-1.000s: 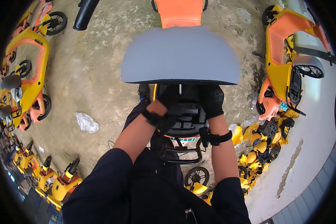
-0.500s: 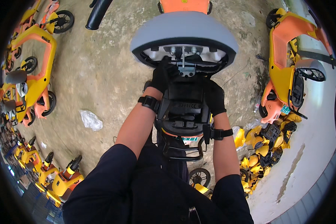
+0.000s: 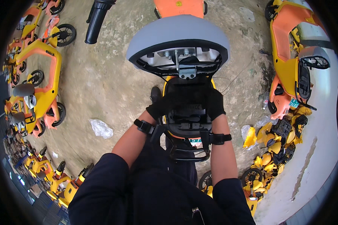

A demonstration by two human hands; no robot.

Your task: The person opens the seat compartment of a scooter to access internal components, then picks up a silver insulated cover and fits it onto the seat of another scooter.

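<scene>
The grey seat (image 3: 176, 32) of a scooter is tipped up in front of me, showing its underside and a metal hinge bracket (image 3: 186, 74). Below the hinge is the black under-seat compartment (image 3: 187, 127) with a yellow rim. My left hand (image 3: 162, 106), in a black glove, reaches in at the compartment's left side. At the right side is my right hand (image 3: 215, 104), also gloved in black. Both hands' fingers blend into the dark compartment, so their grip is hidden. Each wrist wears a black strap.
Yellow and orange scooters (image 3: 58, 71) stand at the left, another scooter (image 3: 279, 48) at the right by the white wall. A pile of yellow and black parts (image 3: 278, 146) lies along that wall. Clear plastic (image 3: 101, 128) lies on the concrete. A black handlebar grip (image 3: 95, 28) shows at the top.
My left hand has come down from the seat hinge into the compartment's left side. My right hand has lowered slightly. The seat remains raised.
</scene>
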